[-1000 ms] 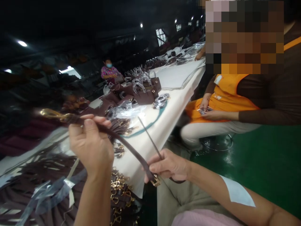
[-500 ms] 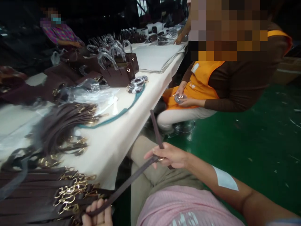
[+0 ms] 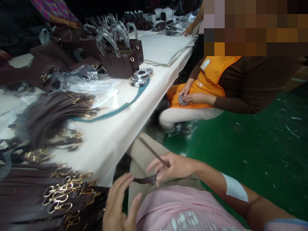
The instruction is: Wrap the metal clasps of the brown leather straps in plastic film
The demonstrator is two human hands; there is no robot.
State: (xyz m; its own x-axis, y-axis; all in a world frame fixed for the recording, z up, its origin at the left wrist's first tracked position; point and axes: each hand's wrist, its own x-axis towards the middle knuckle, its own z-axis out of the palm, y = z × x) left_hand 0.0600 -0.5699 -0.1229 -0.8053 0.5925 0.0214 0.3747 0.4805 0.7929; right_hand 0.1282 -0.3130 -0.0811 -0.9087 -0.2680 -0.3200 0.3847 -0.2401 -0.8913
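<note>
Loosely, a dark brown strap (image 3: 145, 180) hangs from the right hand (image 3: 172, 166), just below the middle of the frame.
The right hand grasps the strap between thumb and fingers, one length slanting to the upper left and another running left over the lap. Near that second length, at bottom centre, the left hand (image 3: 117, 205) is spread, its thumb well apart from its fingers; whether its fingertips touch the strap, I cannot tell. At lower left lie brown straps (image 3: 26, 195) with gold clasps (image 3: 60, 189). On the white-covered desk (image 3: 101, 144), a teal strip (image 3: 113, 112) curves beside another strap bundle (image 3: 48, 118), with brown handbags (image 3: 120, 65) toward the upper middle.
</note>
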